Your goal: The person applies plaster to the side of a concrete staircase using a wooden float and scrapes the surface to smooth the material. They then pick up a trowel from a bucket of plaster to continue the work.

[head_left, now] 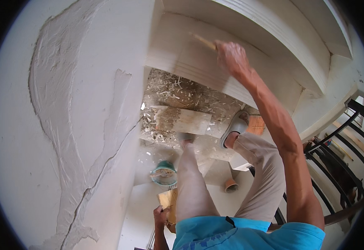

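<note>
My right hand (233, 56) is raised in front of the pale stair steps, closed around a slim tool with a yellowish handle (205, 41). Motion blurs the tool's far end, so its shape does not show. Low beside my left leg, my left hand (161, 216) grips a yellowish board (168, 199), whose lower part is partly hidden by my leg and shirt. Left of me rises a white wall (102, 46) with rough plaster patches (59, 75) and a long crack (117, 151) running down it.
Pale steps (248, 29) curve up to the right. Below lies a debris-strewn landing (173, 89) with a flat slab (190, 121) and an orange brick (255, 125). A green bucket (164, 163), a terracotta pot (231, 185) and a black railing (336, 135) stand around my legs.
</note>
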`<move>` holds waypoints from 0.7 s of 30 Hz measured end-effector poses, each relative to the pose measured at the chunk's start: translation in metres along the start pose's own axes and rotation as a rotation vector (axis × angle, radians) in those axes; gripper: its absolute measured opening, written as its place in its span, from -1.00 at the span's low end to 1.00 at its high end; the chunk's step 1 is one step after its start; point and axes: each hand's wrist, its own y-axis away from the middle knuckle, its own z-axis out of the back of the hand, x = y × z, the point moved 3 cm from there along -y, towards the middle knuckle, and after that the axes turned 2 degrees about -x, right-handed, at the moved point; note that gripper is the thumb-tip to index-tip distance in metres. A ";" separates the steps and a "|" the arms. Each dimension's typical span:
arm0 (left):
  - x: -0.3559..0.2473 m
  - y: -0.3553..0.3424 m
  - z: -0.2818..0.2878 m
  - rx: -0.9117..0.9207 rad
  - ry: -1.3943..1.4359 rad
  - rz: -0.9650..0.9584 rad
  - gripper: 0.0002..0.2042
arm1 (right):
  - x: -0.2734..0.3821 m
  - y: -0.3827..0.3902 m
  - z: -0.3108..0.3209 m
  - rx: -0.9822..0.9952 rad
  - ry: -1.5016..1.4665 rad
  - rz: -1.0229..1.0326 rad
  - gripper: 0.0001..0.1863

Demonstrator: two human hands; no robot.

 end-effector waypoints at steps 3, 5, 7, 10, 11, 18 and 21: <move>0.009 0.000 -0.002 0.004 0.054 0.038 -0.82 | -0.006 -0.038 -0.008 -0.117 0.106 0.035 -0.89; 0.041 -0.002 -0.005 -0.009 0.096 0.050 -0.84 | -0.003 -0.059 -0.018 -0.152 0.142 0.082 -0.89; 0.029 0.000 -0.010 -0.004 0.083 0.028 -0.85 | 0.001 -0.067 -0.035 -0.134 0.181 0.115 -0.88; 0.036 0.003 -0.014 0.030 0.131 0.065 -0.83 | 0.010 -0.054 -0.064 -0.158 0.204 0.122 -0.84; 0.043 0.002 -0.017 0.042 0.163 0.089 -0.81 | 0.023 -0.040 -0.075 -0.203 0.245 0.174 -0.81; 0.040 -0.006 -0.016 0.075 0.104 -0.067 -0.86 | 0.142 0.099 -0.096 0.121 0.035 0.427 -0.78; 0.037 -0.001 -0.010 0.056 0.177 0.002 -0.87 | 0.143 0.124 -0.077 0.379 -0.268 0.280 -0.86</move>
